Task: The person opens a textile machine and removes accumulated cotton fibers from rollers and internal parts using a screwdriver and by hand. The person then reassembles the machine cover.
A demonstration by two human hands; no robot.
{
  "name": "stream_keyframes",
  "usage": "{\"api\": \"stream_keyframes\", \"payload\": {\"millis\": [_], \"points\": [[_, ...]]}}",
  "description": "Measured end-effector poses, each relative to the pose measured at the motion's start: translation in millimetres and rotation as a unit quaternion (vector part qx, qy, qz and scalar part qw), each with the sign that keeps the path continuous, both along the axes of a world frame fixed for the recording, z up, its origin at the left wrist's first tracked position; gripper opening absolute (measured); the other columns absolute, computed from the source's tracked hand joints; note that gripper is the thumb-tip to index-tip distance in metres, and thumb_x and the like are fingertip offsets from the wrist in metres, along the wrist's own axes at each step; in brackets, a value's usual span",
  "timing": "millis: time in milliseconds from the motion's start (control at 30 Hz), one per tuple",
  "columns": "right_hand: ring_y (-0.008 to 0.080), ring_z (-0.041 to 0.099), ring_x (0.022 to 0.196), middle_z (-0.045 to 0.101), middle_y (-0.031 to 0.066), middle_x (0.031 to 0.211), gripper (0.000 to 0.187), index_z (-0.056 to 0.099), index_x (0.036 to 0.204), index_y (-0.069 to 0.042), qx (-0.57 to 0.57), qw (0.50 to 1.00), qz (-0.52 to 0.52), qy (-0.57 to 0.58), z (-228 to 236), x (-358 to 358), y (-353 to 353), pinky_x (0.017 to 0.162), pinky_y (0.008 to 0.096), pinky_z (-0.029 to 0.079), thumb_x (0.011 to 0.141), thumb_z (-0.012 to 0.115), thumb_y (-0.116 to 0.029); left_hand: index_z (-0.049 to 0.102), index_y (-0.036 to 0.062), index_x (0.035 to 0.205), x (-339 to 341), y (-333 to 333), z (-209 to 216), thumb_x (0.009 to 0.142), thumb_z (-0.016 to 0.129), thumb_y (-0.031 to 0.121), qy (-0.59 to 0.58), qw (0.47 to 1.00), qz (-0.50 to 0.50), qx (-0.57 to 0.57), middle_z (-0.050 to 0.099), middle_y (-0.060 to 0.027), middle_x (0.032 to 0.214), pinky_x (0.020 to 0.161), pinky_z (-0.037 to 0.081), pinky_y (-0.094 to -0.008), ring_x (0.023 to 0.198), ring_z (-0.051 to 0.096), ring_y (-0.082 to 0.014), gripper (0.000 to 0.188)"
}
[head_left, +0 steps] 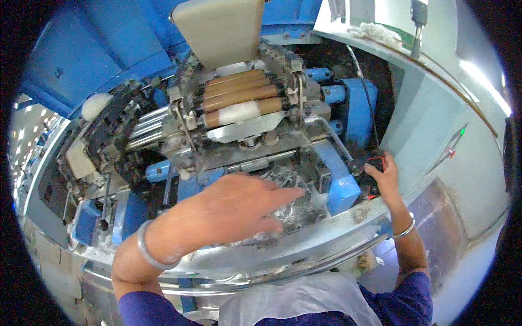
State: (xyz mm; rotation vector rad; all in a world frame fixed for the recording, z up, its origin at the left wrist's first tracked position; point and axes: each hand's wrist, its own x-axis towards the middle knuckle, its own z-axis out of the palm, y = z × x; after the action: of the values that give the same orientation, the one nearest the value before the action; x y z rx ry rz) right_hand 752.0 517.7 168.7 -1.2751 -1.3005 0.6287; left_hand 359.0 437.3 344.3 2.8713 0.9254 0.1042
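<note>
Here we are, leaning over the machine, and our left hand (pixel 228 209) is stretched across the middle, palm down, its fingers reaching out to the right, loosely spread and gripping nothing that we can see. Beneath those fingers lies a dark metal bed streaked with white fibre (pixel 307 214); whether any fingertip touches it, we can't tell.

Over to the right end, and there's our right hand (pixel 386 185), curled around a black object with red edging (pixel 376 161). Our thumb lies across it, the rest of the grip partly hidden behind. That object sits at the machine's right end, just beside a bright blue painted metal block (pixel 342 191), and a thin dark cord (pixel 371 103) runs down close to it.

Up in the centre, we've got a bank of brown, glossy cylindrical rollers (pixel 239 100), a tuft of white fluffy fibre (pixel 240 112) clinging to the lowest one. Just below them sits a silver sheet-metal plate (pixel 247 128), and behind them a cream-coloured flat panel (pixel 220 32) stands tilted up. Left of the rollers, we spot polished steel rods (pixel 151 124) running side by side, and in front of us a long silver rail (pixel 321 259) curves along the machine's near edge.
</note>
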Motion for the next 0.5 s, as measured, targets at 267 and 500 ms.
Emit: {"api": "stream_keyframes", "payload": {"millis": [267, 500], "points": [[0.0328, 0.053, 0.122, 0.056, 0.0221, 0.13, 0.061, 0.048, 0.132, 0.004, 0.165, 0.919, -0.173, -0.314, 19.5, -15.5, -2.1, 0.105, 0.0385, 0.038, 0.08, 0.073, -0.014, 0.071, 0.0061, 0.095, -106.0, -27.7, -29.6, 0.074, 0.077, 0.033, -0.138, 0.97, 0.164, 0.117, 0.068, -0.0141, 0.083, 0.081, 0.05, -0.0445, 0.083, 0.065, -0.0311, 0.035], [0.0346, 0.057, 0.115, 0.063, 0.0188, 0.117, 0.053, 0.061, 0.115, -0.001, 0.284, 0.885, 0.194, -0.313, 85.6, -70.3, -29.7, 0.107, 0.0504, 0.033, 0.081, 0.07, -0.041, 0.042, 0.0059, 0.05, -116.6, 5.4, -87.5, 0.098, 0.056, 0.026, -0.631, 0.745, 0.134, 0.173, 0.043, -0.0007, 0.048, 0.061, 0.041, -0.0312, 0.051, 0.041, -0.0127, 0.053]]}}
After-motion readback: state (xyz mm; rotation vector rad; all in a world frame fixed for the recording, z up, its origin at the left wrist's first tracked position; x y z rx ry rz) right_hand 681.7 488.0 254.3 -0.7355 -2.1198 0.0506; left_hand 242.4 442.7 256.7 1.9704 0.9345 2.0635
